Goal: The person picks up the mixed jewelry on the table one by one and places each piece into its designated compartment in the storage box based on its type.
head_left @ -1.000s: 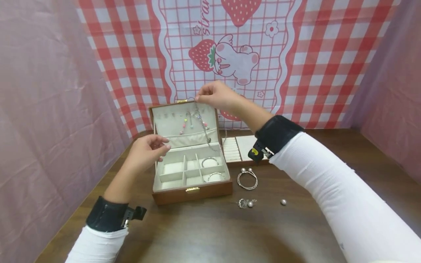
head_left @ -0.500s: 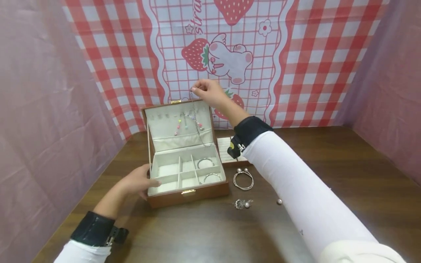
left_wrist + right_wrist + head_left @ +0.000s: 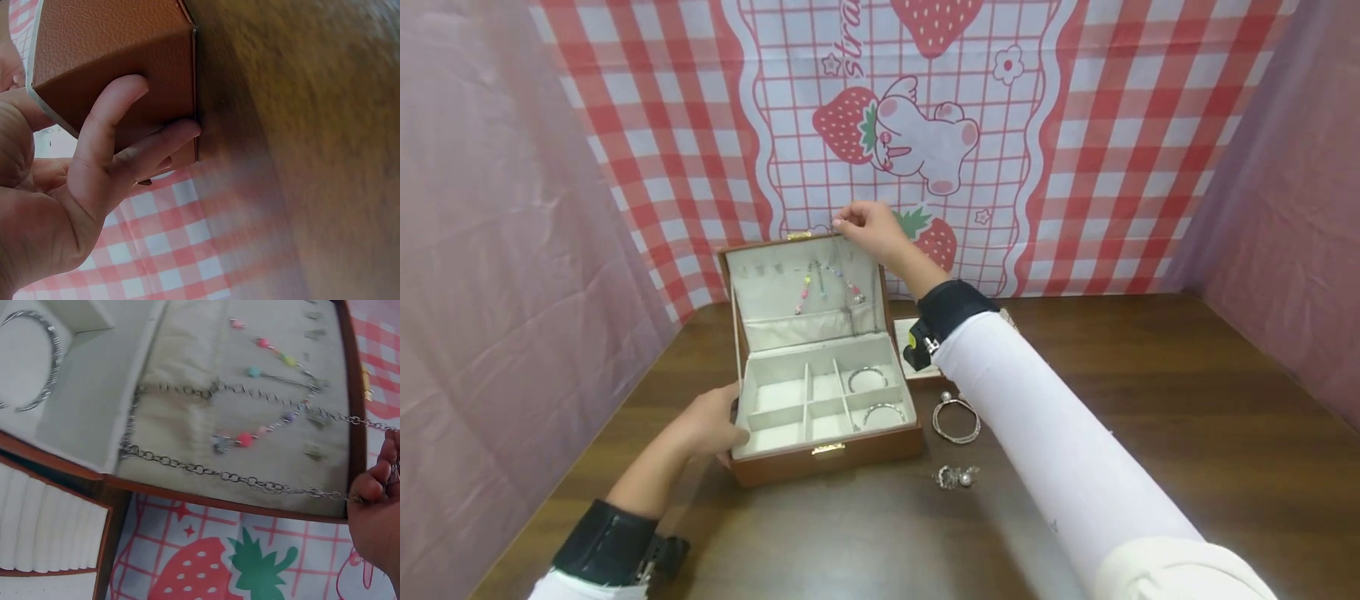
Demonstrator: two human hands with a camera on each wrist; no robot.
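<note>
A brown jewelry box [image 3: 865, 445] stands with its lid up and cream compartments showing. My left hand [image 3: 706, 423] grips its left side wall, fingers [image 3: 119, 103] on the outer leather and thumb over the rim. At the lid's top edge, my right hand [image 3: 871, 231] pinches a silver chain necklace [image 3: 225, 477]. The chain hangs in a long loop in front of the lid lining, its lower end near the fabric pocket. Behind it a colorful beaded necklace [image 3: 245, 439] hangs from the small lid hooks. Two silver bangles, one of them this bangle [image 3: 55, 347], lie in the right compartments.
Right of the box sits a tray with white ring rolls [image 3: 47, 519], partly behind my right arm. A bracelet with pearl ends [image 3: 957, 440] and a small silver ornament with a pearl [image 3: 948, 477] lie on the wooden table [image 3: 820, 533]. A checked cloth [image 3: 1120, 167] hangs behind.
My left hand has come down from above the box onto its left side. My right hand rose slightly, then lowered to the lid's top edge with the necklace.
</note>
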